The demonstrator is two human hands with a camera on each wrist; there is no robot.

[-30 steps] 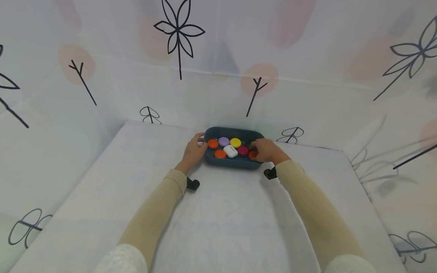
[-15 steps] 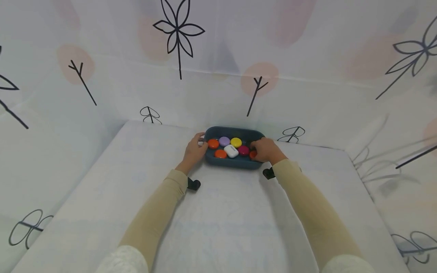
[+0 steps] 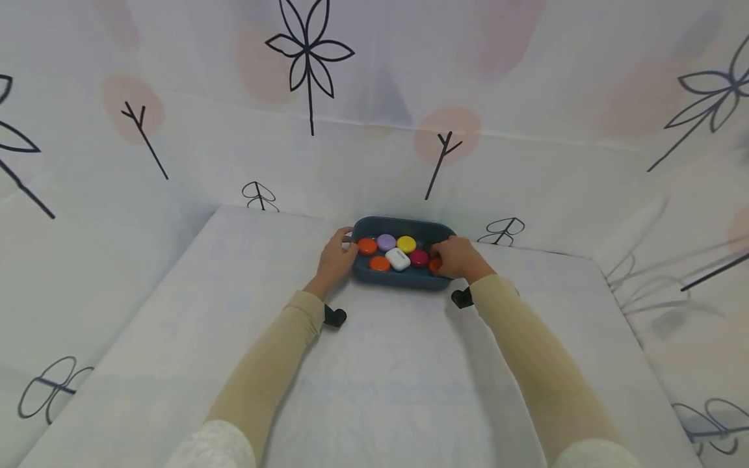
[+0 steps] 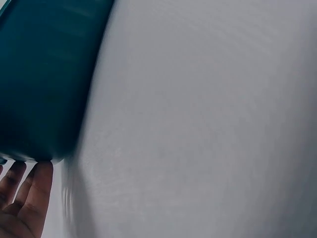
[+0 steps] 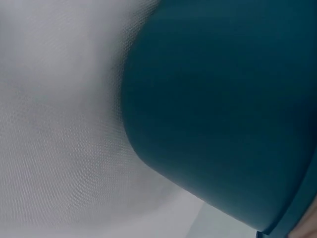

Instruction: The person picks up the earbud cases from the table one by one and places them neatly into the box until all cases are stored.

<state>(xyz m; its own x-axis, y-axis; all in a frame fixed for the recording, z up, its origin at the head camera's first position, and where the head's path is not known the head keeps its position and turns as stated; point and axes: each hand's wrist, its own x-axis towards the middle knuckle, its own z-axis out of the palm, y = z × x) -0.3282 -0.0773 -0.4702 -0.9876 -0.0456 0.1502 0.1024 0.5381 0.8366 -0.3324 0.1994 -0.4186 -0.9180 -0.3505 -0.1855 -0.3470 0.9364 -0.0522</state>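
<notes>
A dark teal tray (image 3: 404, 283) with raised sides holds several glossy rounded pieces. Among them are an orange piece (image 3: 380, 264), a lilac piece (image 3: 387, 242), a yellow piece (image 3: 406, 244), a crimson piece (image 3: 419, 258) and a white rounded-square case (image 3: 398, 259). My left hand (image 3: 336, 261) is at the tray's left end; in the left wrist view its fairly straight fingers (image 4: 39, 193) touch the end wall. Reaching over the right end, my right hand (image 3: 459, 258) has bent fingers around an orange-red round piece (image 3: 435, 265), partly covered by the hand.
The tray stands on a white-clothed table (image 3: 404, 370), close to its back edge. Behind and at both sides hang pale cloth walls (image 3: 363, 162) printed with flowers and twigs. Black wrist mounts (image 3: 335, 317) stick out under the sleeves.
The view shifts very slightly. Both hands, the tray and the pieces keep their places relative to one another.
</notes>
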